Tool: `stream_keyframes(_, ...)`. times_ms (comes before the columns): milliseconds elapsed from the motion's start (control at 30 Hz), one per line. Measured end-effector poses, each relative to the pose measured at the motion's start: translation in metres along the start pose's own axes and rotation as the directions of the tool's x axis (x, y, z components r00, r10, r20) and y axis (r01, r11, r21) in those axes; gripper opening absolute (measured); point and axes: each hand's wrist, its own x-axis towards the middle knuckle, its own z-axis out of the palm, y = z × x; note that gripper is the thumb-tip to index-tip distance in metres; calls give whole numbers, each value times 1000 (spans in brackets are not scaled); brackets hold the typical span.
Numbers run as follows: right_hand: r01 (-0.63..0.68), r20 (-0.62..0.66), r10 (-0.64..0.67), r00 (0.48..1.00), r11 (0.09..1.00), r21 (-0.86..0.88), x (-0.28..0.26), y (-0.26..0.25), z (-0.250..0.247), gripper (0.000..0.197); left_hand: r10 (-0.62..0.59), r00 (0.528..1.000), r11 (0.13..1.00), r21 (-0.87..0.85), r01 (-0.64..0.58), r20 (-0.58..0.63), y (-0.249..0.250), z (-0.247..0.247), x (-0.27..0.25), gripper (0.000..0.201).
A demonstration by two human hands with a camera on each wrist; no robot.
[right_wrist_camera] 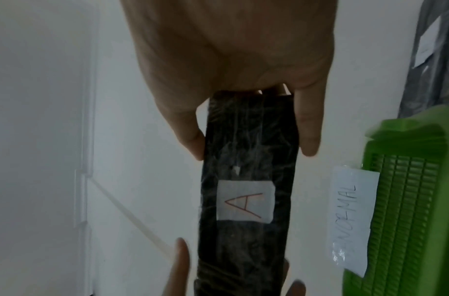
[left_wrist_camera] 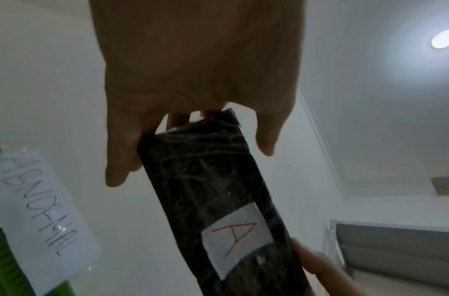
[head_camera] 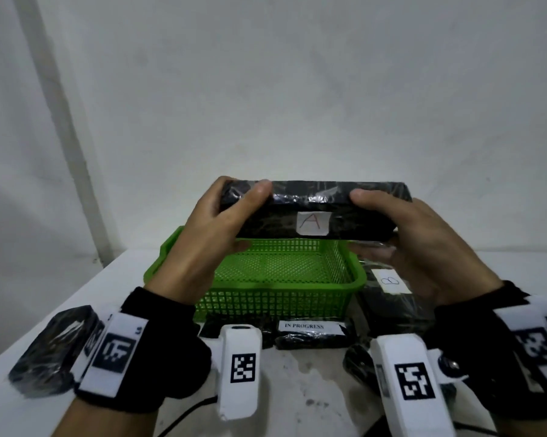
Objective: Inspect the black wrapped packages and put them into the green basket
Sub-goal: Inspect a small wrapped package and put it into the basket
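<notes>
While our left hand (head_camera: 215,222) and right hand (head_camera: 401,234) grip package A (head_camera: 313,205) by its ends above the green basket (head_camera: 284,283), we should rotate it slowly, checking wrap, then lower flat.

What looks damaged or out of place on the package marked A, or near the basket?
Nothing stands out. Package A is held level by the left hand and the right hand above the green basket. Its wrap is wrinkled but shows no tear, and its label sits flat.
</notes>
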Motion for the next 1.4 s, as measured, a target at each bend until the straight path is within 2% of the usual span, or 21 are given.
stream_keyframes(67, 41, -28, -40, 999, 998, 43, 0, 1, 2, 19, 5, 999, 1000, -9, -5, -32, 0, 6, -1, 33)
stream_keyframes(233, 123, -95, -117, 989, 990, 66, -2, 5, 6, 13, 38, 997, 999, -25, -40, -69, -2, 12, 1, 22)
stream_keyframes(333, 163, -76, -158, 984, 985, 62, -2, 5, 7, 15, 54, 995, 998, -6, -55, -82, -2, 10, 0, 20)
stream_keyframes(400, 233, -72, -229, 971, 971, 57, -2, 4, 7, 19, 33, 997, 998, 54, -29, -75, -2, 6, 0, 26)
stream_keyframes(500, 302, -45, -305, 951, 951, -73, -1, 4, 2, 37, -156, 988, 986, 59, 155, 12, 1, 0, -1, 53)
stream_keyframes(533, 263, -22, -269, 963, 955, -137, -1, 3, -1, 51, -200, 979, 980, 7, 199, 37, 1, -2, 0, 54)
stream_keyframes(600, 105, 23, -103, 994, 966, -234, -1, 1, -7, 84, -185, 983, 976, -116, 186, 23, -1, -4, 2, 38)
stream_keyframes(633, 39, 59, -26, 998, 970, -239, -2, -1, -8, 94, -161, 987, 971, -177, 159, 3, -2, -5, 3, 33)
stream_keyframes(667, -2, 98, 23, 995, 979, -206, -4, -3, -9, 97, -143, 990, 965, -223, 138, -5, -5, -6, 5, 38)
stream_keyframes(733, -23, 143, 36, 989, 996, -92, -5, -7, -9, 86, -112, 994, 956, -270, 112, 16, -9, -8, 8, 52)
stream_keyframes(800, 12, 143, -8, 990, 1000, -29, -4, -7, -10, 71, -100, 993, 949, -294, 115, 65, -10, -8, 8, 50)
stream_keyframes(867, 51, 122, -46, 991, 998, -34, -2, -5, -10, 77, -77, 996, 951, -298, 84, 35, -11, -7, 7, 53)
stream_keyframes(933, 69, 105, -63, 993, 996, -57, 0, -2, -9, 90, -42, 998, 968, -250, 28, -51, -14, -2, 8, 74)
stream_keyframes(1000, 80, 89, -74, 993, 995, -66, 0, 1, -7, 83, -28, 996, 979, -201, 11, -80, -18, 2, 9, 89)
stream_keyframes(1167, 130, -72, -134, 988, 989, -65, 5, 13, -1, 39, 4, 997, 995, -102, -12, -74, -22, 8, 9, 58)
stream_keyframes(1300, 186, -142, -203, 969, 974, -126, 10, 25, 3, 33, 46, 990, 998, -24, -49, -133, -28, 10, 11, 58)
stream_keyframes(1400, 216, -145, -241, 960, 962, -168, 11, 29, 4, 33, 48, 988, 999, -18, -51, -149, -29, 10, 11, 56)
